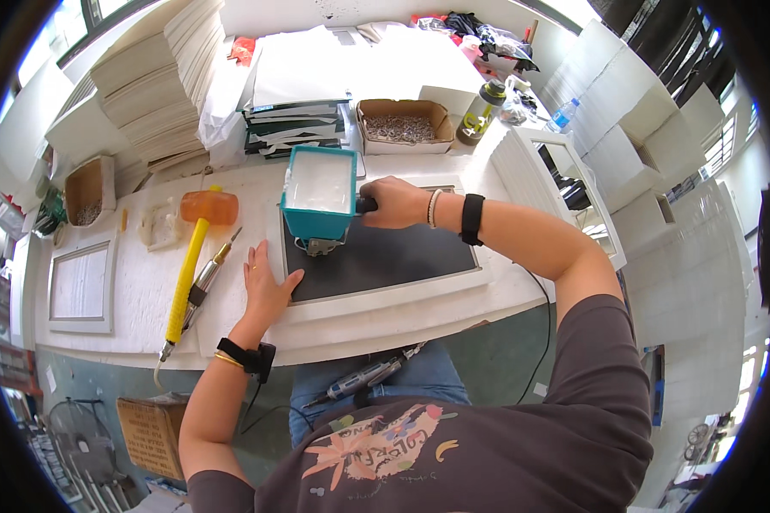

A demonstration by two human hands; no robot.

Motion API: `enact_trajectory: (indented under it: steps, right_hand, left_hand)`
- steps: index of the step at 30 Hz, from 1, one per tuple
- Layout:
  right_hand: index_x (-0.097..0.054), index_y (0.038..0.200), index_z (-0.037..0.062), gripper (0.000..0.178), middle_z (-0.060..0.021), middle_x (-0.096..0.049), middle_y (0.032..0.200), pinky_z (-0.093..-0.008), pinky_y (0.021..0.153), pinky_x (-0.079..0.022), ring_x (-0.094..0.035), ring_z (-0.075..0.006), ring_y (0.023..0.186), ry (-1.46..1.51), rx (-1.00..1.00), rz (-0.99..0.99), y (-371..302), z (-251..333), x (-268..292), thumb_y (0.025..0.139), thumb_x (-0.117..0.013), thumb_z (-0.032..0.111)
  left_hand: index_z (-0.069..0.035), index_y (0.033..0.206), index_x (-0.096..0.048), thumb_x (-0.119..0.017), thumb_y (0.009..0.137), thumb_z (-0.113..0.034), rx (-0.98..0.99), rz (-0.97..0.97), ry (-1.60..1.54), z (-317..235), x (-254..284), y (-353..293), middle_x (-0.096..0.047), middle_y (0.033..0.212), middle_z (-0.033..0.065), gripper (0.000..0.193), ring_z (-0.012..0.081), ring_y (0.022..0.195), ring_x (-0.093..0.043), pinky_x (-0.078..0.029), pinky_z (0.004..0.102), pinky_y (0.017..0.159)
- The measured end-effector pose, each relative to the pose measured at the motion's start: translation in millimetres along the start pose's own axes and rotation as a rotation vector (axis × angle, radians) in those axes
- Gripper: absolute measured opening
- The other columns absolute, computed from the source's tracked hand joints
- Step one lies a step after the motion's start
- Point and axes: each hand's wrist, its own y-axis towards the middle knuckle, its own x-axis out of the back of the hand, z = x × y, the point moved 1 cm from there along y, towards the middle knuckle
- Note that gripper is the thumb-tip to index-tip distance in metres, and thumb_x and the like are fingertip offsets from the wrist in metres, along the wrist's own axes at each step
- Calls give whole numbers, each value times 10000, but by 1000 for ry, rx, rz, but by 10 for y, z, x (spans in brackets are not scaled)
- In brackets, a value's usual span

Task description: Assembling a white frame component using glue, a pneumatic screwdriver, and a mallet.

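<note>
A white rectangular frame (385, 299) with a dark grey panel (402, 263) inside lies flat on the white table before me. My right hand (393, 203) is closed around the dark grip of a teal box-shaped tool (321, 224). Its top is whitish, and a metal piece shows at its near lower end, over the left part of the panel. Whether that metal touches the panel I cannot tell. My left hand (268, 286) rests with fingers apart at the frame's left edge, its thumb reaching over the near left corner.
Left of the frame lie a mallet (210, 208) with orange head and yellow handle, and a slim metal driver (207, 278). Behind are a carton of small metal pieces (399, 128) and a dark bottle (481, 113). A grey rotary tool (364, 376) lies across my lap; white frames (543, 175) stack right.
</note>
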Motion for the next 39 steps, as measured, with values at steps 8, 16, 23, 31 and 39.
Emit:
enact_trajectory:
  steps: [8,16,23,31,39]
  right_hand:
    - [-617,820,-28,273,-223,-618,752,-407,689,-478,-607,-338,722,33,-125,51,141,179,80,698,-592,215]
    - [-637,852,-15,234,-218,-614,752,-383,659,-477,-607,-345,712,10,-84,-18,86,92,299,720,-611,177]
    - [-636,844,-7,217,-215,-611,761,-392,667,-475,-593,-359,719,-100,55,16,315,218,151,719,-590,165]
    - [-630,767,-22,208,-234,-605,753,-415,670,-478,-587,-383,724,-130,174,33,527,-196,31,723,-592,177]
    - [-605,795,-46,191,-244,-603,809,-424,699,-476,-577,-393,781,-138,55,31,-206,-1059,343,724,-556,123]
  left_hand:
    - [102,1319,-231,-701,720,-369,-39,128,64,177,121,8,-332,1326,299,895,400,1300,-235,-169,473,1064]
    - [84,1343,-194,-665,740,-377,-5,62,-75,74,12,115,-302,1353,286,894,357,1333,-181,-80,461,1087]
    - [60,1341,-211,-627,795,-288,-25,-106,-68,98,-115,-14,-338,1326,273,770,373,1315,-208,-90,482,1077]
    - [26,1343,-236,-601,822,-214,-38,-142,-90,-2,-90,-46,-328,1348,246,679,361,1308,-240,-119,482,1072]
    - [15,1337,-255,-606,802,-204,-69,-151,-141,5,-110,-24,-350,1341,211,677,368,1302,-240,-83,492,1072]
